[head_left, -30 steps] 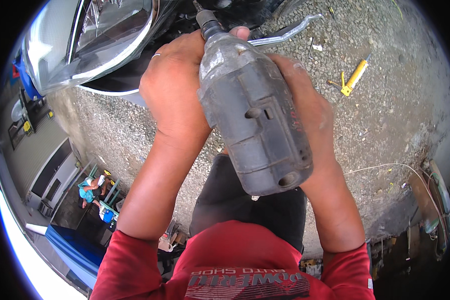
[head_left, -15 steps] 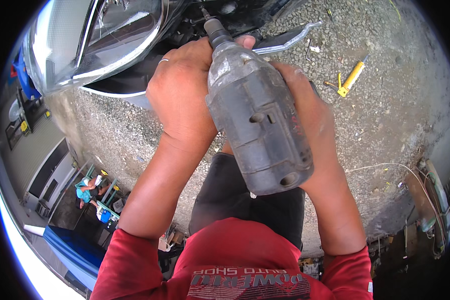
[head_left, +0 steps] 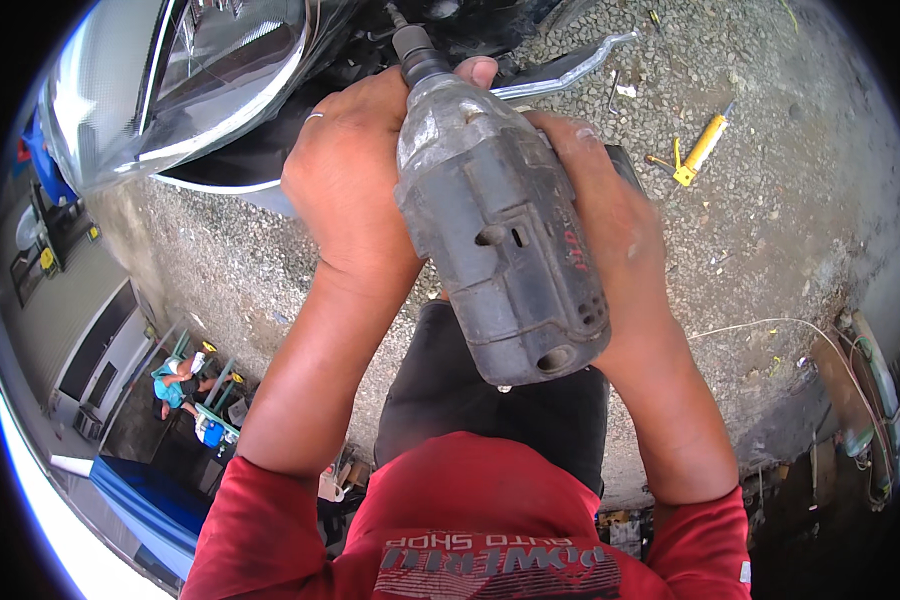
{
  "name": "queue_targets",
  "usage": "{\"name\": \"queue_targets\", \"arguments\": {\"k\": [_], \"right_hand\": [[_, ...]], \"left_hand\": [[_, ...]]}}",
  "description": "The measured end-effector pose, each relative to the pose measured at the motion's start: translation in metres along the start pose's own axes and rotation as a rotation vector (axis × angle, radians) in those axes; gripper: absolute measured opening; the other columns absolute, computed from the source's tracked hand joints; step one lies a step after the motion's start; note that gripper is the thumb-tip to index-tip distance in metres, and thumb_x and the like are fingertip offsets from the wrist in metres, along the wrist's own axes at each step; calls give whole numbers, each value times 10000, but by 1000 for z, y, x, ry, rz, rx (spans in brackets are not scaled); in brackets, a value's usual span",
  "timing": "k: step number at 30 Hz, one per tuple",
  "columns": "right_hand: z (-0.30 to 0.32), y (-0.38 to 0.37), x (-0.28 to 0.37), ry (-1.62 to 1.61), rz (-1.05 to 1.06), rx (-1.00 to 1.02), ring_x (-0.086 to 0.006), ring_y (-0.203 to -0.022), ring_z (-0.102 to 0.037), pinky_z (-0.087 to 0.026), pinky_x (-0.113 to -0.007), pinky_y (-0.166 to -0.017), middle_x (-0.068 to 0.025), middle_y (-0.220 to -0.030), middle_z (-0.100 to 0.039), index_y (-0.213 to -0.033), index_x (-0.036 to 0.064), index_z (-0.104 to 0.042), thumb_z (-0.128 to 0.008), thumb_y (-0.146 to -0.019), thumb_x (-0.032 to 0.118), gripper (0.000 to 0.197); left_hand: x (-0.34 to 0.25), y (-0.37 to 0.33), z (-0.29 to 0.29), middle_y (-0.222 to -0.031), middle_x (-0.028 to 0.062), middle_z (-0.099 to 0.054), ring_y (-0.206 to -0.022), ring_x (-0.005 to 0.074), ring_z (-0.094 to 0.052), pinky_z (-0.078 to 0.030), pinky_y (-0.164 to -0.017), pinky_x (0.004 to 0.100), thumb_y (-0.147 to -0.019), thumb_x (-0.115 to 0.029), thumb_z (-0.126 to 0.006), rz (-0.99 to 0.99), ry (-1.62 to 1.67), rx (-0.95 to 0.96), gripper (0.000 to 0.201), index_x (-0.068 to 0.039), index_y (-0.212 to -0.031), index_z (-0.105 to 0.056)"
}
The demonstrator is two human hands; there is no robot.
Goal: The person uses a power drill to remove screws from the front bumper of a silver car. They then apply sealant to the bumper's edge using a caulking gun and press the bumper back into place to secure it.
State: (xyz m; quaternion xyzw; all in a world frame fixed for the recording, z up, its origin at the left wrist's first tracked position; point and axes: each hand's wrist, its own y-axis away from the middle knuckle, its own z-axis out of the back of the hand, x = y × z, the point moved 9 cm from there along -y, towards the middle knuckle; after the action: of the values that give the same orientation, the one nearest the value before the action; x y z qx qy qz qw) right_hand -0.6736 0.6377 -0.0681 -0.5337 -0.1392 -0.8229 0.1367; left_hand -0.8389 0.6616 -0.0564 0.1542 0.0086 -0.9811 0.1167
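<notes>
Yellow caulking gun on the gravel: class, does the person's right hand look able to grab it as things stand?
Probably not: the right hand looks occupied with the dark power driver, while the caulking gun lies apart on the gravel.

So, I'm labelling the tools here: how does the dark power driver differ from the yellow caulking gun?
Pose: the power driver is held up in the right hand; the caulking gun lies on the gravel.
Colour: the power driver is scuffed dark grey; the caulking gun is mostly yellow.
Shape: the power driver's body is bulky; the caulking gun's is a slim tube.
Shared: both narrow to a tip toward the picture's top.
</notes>
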Motion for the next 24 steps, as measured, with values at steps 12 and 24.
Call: {"name": "queue_targets", "arguments": {"k": [12,24], "right_hand": [[1,-1,8,17,33,-3,-460,-1116,-708,-575,-468,-912,-227,-1258,-693,-1408,34,-565,-819,-820,253,677],[1,-1,6,54,-11,24,-458,-1115,-713,-577,-462,-910,-221,-1245,-698,-1424,49,-554,-854,-799,273,728]], "left_hand": [[2,2,1,-757,144,-711,-736,394,-701,-532,-638,467,-887,-653,-771,-22,16,-15,572,-92,-777,-747],[-1,1,2,-603,73,-567,-538,217,-502,-462,-554,375,-984,-582,-744,-103,17,-53,615,-62,-677,-625]]}}
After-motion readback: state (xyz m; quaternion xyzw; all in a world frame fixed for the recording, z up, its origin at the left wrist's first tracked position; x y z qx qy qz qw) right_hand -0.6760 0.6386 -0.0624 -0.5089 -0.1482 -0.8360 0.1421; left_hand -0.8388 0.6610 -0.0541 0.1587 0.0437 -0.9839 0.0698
